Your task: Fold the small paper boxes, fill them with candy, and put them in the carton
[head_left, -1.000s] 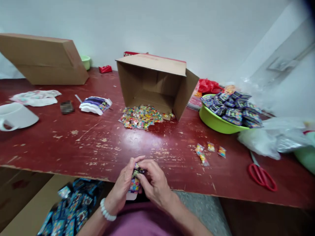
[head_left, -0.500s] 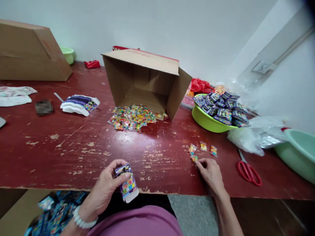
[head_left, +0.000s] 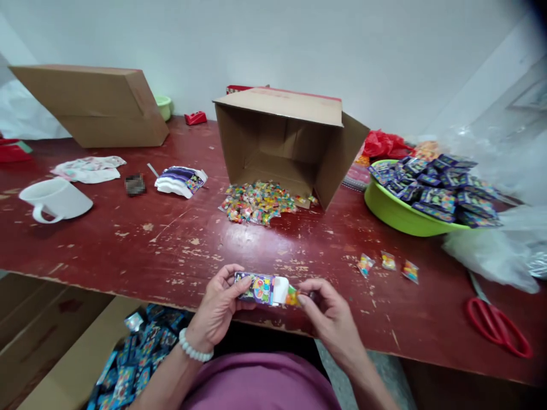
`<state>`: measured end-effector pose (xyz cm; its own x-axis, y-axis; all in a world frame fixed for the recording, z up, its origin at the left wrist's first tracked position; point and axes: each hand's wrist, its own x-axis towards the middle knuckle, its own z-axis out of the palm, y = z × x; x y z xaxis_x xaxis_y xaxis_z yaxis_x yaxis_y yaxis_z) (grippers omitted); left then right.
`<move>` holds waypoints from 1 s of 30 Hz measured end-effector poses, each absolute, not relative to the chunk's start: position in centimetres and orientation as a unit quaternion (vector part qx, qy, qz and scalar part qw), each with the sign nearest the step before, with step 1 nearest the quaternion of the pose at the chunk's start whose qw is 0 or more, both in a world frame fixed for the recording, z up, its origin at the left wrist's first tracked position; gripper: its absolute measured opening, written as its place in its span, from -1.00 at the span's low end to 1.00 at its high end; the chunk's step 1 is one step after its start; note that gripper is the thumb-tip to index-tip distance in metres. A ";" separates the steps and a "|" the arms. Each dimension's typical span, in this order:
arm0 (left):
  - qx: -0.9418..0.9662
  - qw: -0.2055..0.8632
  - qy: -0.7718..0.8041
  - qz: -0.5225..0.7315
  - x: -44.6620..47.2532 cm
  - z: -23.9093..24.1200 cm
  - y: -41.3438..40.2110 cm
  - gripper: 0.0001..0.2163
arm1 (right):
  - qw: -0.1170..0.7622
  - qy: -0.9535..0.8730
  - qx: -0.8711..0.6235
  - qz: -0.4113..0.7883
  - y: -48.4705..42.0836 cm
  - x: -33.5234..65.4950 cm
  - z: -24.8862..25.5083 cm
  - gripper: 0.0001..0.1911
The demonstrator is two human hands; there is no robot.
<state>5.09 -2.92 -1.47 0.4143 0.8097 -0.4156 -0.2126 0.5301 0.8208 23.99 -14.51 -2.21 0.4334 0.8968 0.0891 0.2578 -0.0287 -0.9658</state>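
Observation:
My left hand (head_left: 220, 304) is wrapped round a small purple candy box (head_left: 256, 287) lying on its side, its white end flap (head_left: 281, 290) open toward the right. Between the thumb and fingers of my right hand (head_left: 327, 310) is a small clear packet of colourful candy (head_left: 292, 296), held at the box's open end. To the right, three more candy packets (head_left: 388, 261) lie on the red table. A heap of such packets (head_left: 256, 202) spills from a tipped cardboard box (head_left: 277, 136) at the back.
A green basin (head_left: 410, 219) full of purple boxes stands at right, near red scissors (head_left: 498, 327) and plastic bags. At left are a white mug (head_left: 55, 199), a cloth (head_left: 92, 169) and a stack of flattened boxes (head_left: 179, 181). Below the table edge, a carton holds blue packs (head_left: 137, 353).
My right hand has picked up the nearest candy packet and brought it left to the box. My left hand has turned the box so its open end faces right. The view has shifted left.

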 end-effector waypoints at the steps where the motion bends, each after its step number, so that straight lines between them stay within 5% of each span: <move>1: 0.348 0.772 0.420 0.325 4.9 -1.5 -3.1 -0.61 | 0.523 -0.471 -0.659 0.266 -14.1 23.3 -2.0 -0.88; 4: 0.347 0.799 0.392 0.297 4.3 -1.4 -3.5 -0.63 | 0.492 -0.532 -0.658 0.205 -13.5 22.6 -1.5 -0.91; 9: 0.412 0.850 0.291 0.151 4.3 -1.3 -4.8 -0.54 | 0.445 -0.575 -0.606 0.322 -13.2 23.2 -0.4 -0.92; 12: 0.431 0.870 0.231 0.057 4.9 -1.1 -5.5 -0.54 | 0.454 -0.565 -0.614 0.312 -12.5 23.3 -0.2 -0.78; 18: 0.456 0.851 0.223 0.136 5.1 -1.1 -6.0 -0.54 | 0.465 -0.614 -0.606 0.199 -11.7 23.3 0.4 -0.94; 24: 0.484 0.811 0.272 0.182 4.9 -0.8 -6.1 -0.59 | 0.351 -0.691 -0.631 0.029 -12.4 23.1 1.4 -0.83; 30: 0.549 0.754 0.305 0.191 5.1 0.0 -6.0 -0.63 | 0.411 -0.668 -0.618 0.049 -12.3 23.1 1.1 -0.64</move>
